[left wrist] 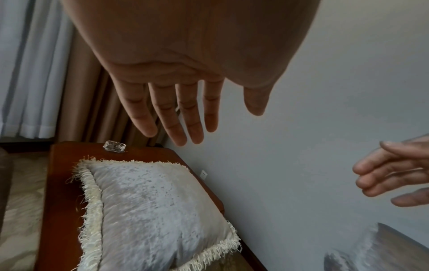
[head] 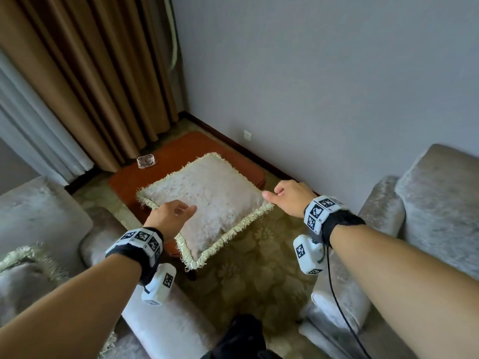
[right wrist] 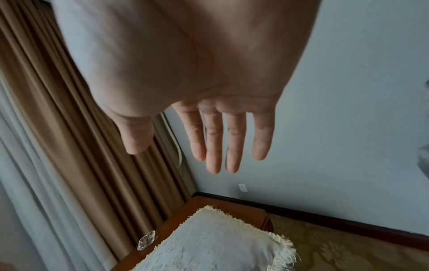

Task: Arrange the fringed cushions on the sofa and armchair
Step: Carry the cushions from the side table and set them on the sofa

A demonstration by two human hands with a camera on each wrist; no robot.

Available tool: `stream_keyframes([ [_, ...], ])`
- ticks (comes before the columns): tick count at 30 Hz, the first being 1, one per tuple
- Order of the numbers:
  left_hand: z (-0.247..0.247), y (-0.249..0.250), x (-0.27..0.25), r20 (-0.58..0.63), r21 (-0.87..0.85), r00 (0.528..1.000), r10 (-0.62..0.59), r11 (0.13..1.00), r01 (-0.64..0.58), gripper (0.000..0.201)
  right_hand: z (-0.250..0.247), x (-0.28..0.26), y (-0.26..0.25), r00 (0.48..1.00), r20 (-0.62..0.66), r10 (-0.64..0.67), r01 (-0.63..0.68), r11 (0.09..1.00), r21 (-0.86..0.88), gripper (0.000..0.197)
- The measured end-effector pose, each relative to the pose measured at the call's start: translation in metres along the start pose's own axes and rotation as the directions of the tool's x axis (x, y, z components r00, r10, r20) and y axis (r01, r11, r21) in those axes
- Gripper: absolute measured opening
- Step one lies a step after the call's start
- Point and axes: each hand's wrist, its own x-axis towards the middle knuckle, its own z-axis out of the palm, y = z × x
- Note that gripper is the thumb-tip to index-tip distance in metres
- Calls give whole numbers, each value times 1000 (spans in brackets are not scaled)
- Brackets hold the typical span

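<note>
**Velvet cushion under both hands**

Silvery armchair [head: 39, 216] sits left of my left hand [head: 172, 216], whose fingers are spread and hold nothing. Between and just beneath my hands, the fringed cushion [head: 207, 200] lies on the red-brown bench [head: 124, 182], one corner overhanging. My right hand [head: 290, 196] hovers at its right corner, fingers straight, empty. Right of it stands the sofa [head: 435, 198].

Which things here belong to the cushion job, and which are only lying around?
Job:
- fringed cushion on the wooden table
- second fringed cushion, lower left
- both grey upholstered seats

Lying about:
- glass ashtray
- curtains
- wall socket
</note>
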Motion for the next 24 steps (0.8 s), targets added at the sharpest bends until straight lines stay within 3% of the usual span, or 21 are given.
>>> stream_keyframes([
  [6,-3,-22,78,-8,-68,994,-109,992,108,51,3,95,-14,999,43,-22,26,995,-101,72],
  [11,1,-46,182,-2,-151,972,-233,961,230,54,18,220,-25,990,141,3,18,989,-144,70],
  [18,8,-85,288,101,-121,906,-411,899,422,54,54,376,-58,946,325,2,68,977,-204,63],
  [24,16,-112,337,119,-91,837,-534,834,545,56,93,458,-63,910,414,3,93,973,-211,63],
])
